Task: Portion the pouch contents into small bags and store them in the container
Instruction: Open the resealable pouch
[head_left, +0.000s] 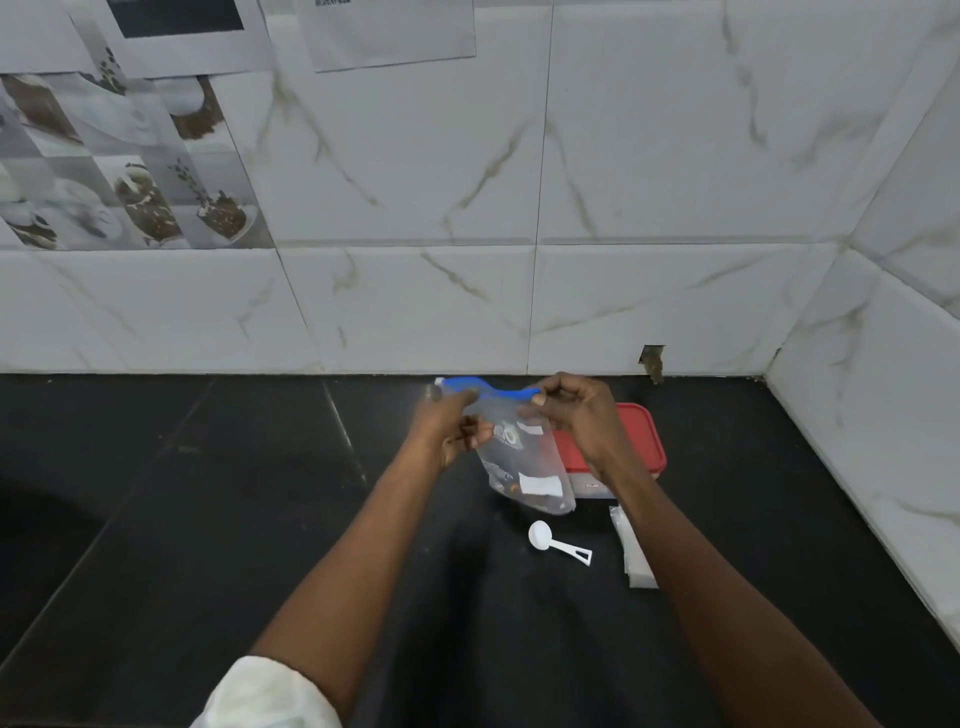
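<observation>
A clear plastic pouch (524, 467) with a blue zip strip along its top hangs upright above the black counter, with white labels on its side and a little dark content at the bottom. My left hand (449, 428) grips the left end of the blue strip. My right hand (582, 415) pinches the strip's right end. Behind the pouch a container with a red lid (636, 441) stands on the counter, lid on. A white measuring scoop (553, 540) lies in front of the pouch. A stack of small clear bags (636, 556) lies to the right, partly under my right forearm.
The black tiled counter (208, 493) runs to a white marble-tiled wall (571, 286) at the back and another on the right. Printed sheets hang on the wall at the upper left.
</observation>
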